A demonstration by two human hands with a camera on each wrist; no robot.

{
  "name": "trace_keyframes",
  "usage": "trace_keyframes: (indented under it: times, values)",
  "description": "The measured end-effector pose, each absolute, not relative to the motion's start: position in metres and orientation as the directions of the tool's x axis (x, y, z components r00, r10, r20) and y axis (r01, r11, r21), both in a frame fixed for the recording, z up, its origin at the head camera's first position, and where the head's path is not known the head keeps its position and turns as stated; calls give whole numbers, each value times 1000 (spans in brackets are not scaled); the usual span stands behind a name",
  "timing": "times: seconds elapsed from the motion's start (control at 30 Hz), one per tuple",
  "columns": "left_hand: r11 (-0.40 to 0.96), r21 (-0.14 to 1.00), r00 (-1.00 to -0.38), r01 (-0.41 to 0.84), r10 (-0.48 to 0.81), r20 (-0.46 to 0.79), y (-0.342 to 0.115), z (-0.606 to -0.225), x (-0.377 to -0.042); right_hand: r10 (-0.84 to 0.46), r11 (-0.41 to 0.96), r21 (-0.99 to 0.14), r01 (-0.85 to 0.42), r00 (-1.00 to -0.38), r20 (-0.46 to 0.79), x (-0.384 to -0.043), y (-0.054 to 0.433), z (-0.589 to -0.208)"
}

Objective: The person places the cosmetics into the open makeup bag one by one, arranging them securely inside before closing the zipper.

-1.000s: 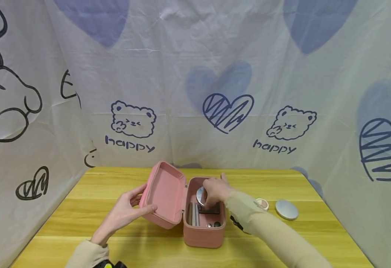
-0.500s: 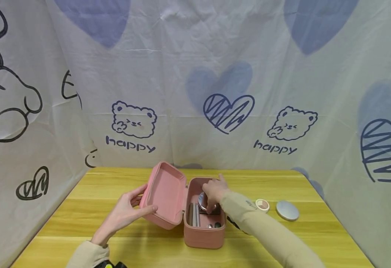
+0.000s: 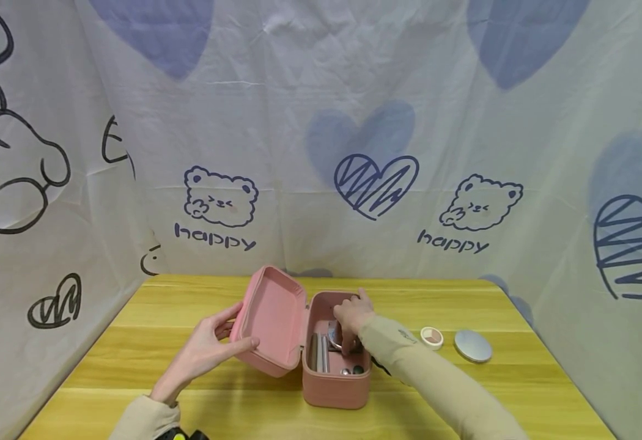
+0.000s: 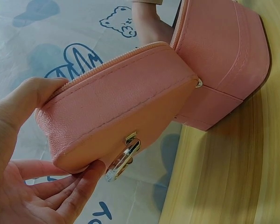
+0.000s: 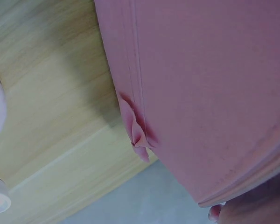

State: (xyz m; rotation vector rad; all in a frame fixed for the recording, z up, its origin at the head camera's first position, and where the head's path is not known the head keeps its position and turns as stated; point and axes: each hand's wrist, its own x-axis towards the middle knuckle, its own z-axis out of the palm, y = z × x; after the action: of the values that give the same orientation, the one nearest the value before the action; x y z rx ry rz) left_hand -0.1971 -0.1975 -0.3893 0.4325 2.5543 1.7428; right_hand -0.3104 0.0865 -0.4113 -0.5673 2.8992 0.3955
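A pink cosmetic case (image 3: 335, 391) stands unzipped on the table, its lid (image 3: 271, 324) swung out to the left. My left hand (image 3: 205, 348) holds the lid by its outer end, thumb on the rim and fingers underneath, as the left wrist view shows on the lid (image 4: 116, 102). My right hand (image 3: 352, 318) reaches into the case, fingers pointing down, and pinches a shiny round silver compact (image 3: 333, 342), partly hidden by the hand. Slim silver tubes (image 3: 321, 354) lie along the case's left inner wall. In the right wrist view the case wall (image 5: 200, 93) covers most of the scene.
Right of the case lie a small round eyeshadow pot (image 3: 431, 338) and a flat silver round tin (image 3: 472, 346). Two small round items (image 3: 346, 371) sit at the near end inside the case. A printed cloth (image 3: 299, 122) hangs behind the wooden table (image 3: 216, 415).
Inside the case, the round compact has shifted toward the near side and slightly right, now more covered by my right hand. My left hand keeps its hold on the lid.
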Motion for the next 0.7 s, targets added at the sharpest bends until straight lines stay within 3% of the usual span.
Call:
trace_keyframes:
  times: [0.7]
  values:
    - [361, 907, -963, 219, 228, 142, -197, -389, -196, -324, 911, 191, -364, -922, -212, -301, 83, -404]
